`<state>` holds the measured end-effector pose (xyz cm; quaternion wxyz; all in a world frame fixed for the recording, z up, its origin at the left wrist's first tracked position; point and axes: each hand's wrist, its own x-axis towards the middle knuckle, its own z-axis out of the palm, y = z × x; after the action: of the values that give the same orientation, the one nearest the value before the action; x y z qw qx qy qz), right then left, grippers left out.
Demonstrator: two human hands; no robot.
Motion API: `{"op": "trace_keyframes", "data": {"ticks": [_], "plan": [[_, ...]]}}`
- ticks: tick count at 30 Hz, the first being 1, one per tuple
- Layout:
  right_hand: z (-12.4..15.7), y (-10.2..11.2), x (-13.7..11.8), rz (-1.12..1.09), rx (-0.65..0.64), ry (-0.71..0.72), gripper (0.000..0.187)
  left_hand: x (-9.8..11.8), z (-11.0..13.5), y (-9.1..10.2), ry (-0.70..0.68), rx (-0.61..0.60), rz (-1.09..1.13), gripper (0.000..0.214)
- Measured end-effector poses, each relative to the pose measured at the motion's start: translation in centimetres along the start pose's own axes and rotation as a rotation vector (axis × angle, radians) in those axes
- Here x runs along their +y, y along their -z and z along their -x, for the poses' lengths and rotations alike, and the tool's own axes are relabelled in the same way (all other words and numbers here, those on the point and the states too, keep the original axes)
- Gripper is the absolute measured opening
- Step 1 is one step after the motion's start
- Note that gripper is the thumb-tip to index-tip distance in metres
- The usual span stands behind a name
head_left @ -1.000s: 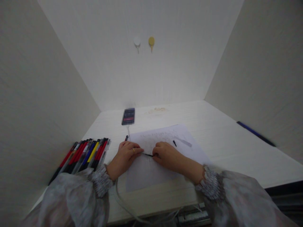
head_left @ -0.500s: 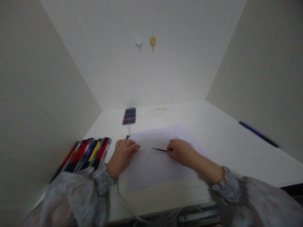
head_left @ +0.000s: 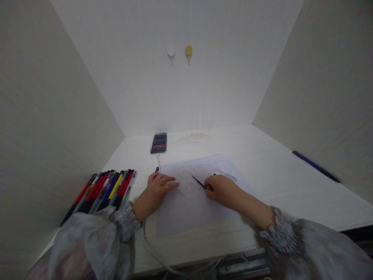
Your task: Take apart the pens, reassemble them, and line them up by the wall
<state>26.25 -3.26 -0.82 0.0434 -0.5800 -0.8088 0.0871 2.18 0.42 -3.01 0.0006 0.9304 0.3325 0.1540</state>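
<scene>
**Refill swings from level to slanted over the sheet**

Since half a second ago the right hand (head_left: 222,189) has turned the thin black refill (head_left: 199,182) from nearly level to slanting up and to the left. Its free end now sits farther up the paper sheet (head_left: 189,212). The left hand (head_left: 157,188) has slid its fingers a little further in over the sheet's left edge.

The right grip is closed, with the fingertips pinching the refill at its lower end. The rest of it pokes out free over the middle of the sheet. The left hand lies open with its fingers flat, pressing the sheet to the table (head_left: 262,155) and holding nothing.

To my eye the refill is very light, slim and slick. It looks stiff, yet apt to flex or roll, so a pinch closer to its working end would steady it best.

Left of the sheet lies a row of pens (head_left: 108,189), and beyond the sheet is a phone (head_left: 159,143).
</scene>
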Motion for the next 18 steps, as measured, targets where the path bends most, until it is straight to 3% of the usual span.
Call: {"op": "trace_keyframes", "data": {"ticks": [5, 18], "plan": [[-0.2, 0.3, -0.4, -0.034, -0.025, -0.031, 0.024, 0.2, -0.1, 0.3, 0.007, 0.007, 0.002, 0.041], [0.0, 1.2, -0.3, -0.688, -0.218, -0.096, 0.030, -0.4, 0.5, -0.7, 0.004, 0.017, 0.129, 0.032]]}}
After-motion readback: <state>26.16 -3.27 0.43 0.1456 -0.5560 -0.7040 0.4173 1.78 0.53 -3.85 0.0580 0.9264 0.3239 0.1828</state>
